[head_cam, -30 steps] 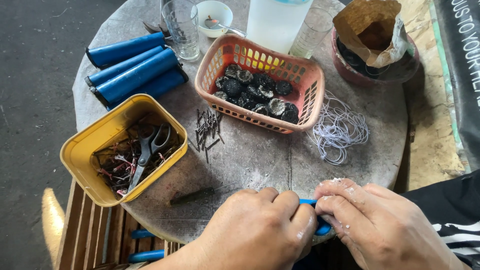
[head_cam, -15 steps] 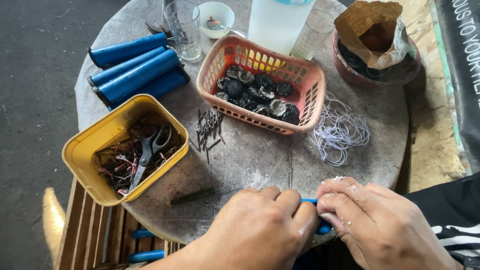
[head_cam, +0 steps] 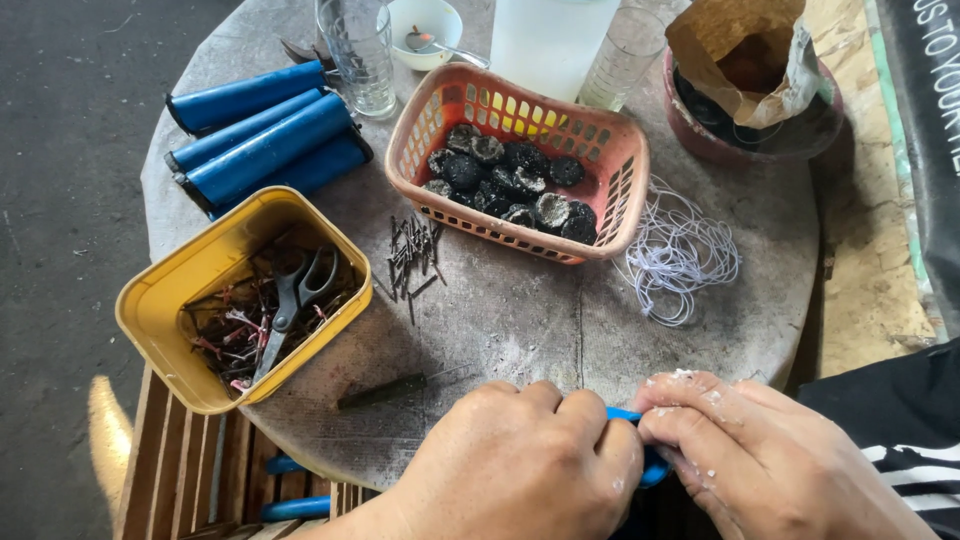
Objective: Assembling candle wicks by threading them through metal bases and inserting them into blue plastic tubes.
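A blue tube [head_cam: 628,416] was held at the near edge of the round surface [head_cam: 520,320], gripped between left hand [head_cam: 520,470] and right hand [head_cam: 760,460], both closed on it. Finished blue tubes [head_cam: 265,140] were stacked far left; basket of black lumps [head_cam: 520,180] remained full, work judged partway.

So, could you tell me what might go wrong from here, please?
Both hands, left and right, grip a blue tube right at the table edge; if it slips it may drop. The yellow tub overhangs the rim and could be knocked off. The loose nails could catch a sleeve.
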